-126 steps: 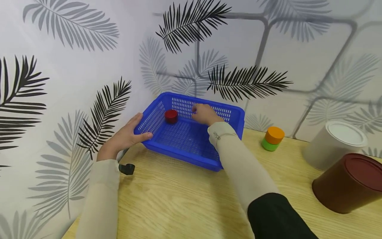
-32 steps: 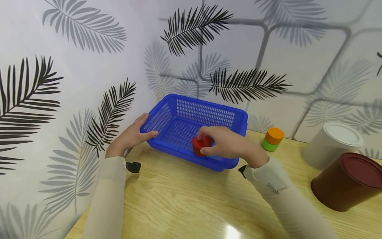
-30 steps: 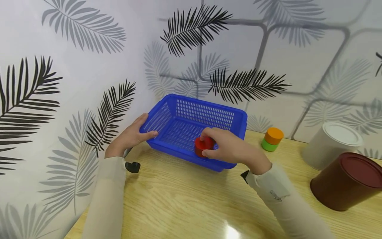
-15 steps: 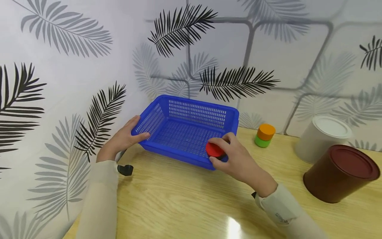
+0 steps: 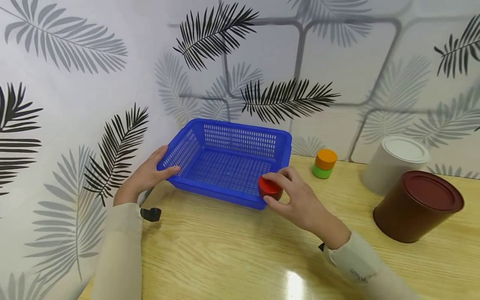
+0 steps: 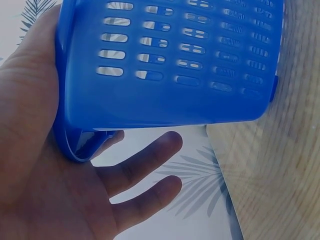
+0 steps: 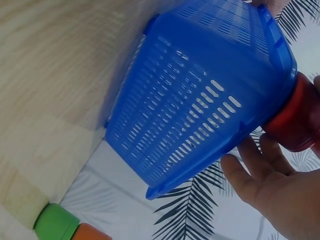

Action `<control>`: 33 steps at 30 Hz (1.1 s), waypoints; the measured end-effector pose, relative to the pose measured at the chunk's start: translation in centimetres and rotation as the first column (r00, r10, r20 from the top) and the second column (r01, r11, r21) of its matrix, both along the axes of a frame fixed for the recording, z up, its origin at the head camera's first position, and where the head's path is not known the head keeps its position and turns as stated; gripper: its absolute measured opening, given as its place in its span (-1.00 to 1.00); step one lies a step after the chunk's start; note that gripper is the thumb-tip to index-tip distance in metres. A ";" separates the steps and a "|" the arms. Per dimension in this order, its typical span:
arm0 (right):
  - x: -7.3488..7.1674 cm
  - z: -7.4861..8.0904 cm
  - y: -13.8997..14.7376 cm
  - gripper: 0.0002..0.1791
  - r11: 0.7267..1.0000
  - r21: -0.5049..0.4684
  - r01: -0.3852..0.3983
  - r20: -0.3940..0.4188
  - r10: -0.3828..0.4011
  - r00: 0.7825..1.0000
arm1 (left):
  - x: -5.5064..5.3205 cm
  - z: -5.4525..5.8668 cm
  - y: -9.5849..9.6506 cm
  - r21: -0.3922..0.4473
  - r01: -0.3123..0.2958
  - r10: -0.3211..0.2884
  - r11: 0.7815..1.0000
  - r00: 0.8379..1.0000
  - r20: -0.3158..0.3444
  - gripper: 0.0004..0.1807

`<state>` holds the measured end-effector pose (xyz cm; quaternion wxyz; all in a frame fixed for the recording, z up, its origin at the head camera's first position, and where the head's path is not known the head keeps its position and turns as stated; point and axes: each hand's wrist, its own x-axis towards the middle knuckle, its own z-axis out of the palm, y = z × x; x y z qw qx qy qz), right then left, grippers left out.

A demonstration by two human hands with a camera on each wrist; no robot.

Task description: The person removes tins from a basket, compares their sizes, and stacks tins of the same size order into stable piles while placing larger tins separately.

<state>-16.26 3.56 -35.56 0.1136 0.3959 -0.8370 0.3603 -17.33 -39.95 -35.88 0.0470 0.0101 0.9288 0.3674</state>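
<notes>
In the head view my right hand [image 5: 300,202] pinches a short red cylinder [image 5: 271,188] between thumb and fingers. It is at the front right corner of a blue plastic basket [image 5: 221,195] with slotted walls. The right wrist view has the red cylinder [image 7: 295,117] up at the basket's rim, with fingertips of my right hand [image 7: 280,185] close by the rim. At the basket's left end, my left hand [image 5: 144,175] holds the rim, thumb over the front corner. Two fingers of the left hand [image 6: 65,165] stretch past the basket's wall [image 6: 165,100] in the left wrist view.
Right of the basket, an orange cylinder [image 5: 326,158] sits on a green cylinder [image 5: 322,171]. Farther right stand a white lidded canister [image 5: 395,164] and a dark brown one [image 5: 418,206]. A leaf-patterned wall [image 5: 262,50] borders the wooden table [image 5: 210,254] behind and left.
The red cylinder was at the basket's back left corner; my right hand has taken it and brought it to the front right corner rim. The left hand has stayed on the rim.
</notes>
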 end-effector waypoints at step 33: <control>-4.3 0.7 7.5 -0.49 0.951 -0.031 0.308 0.041 -0.307 0.951 | 0.1 0.3 0.5 0.000 -0.012 0.012 1.000 0.998 0.054 0.12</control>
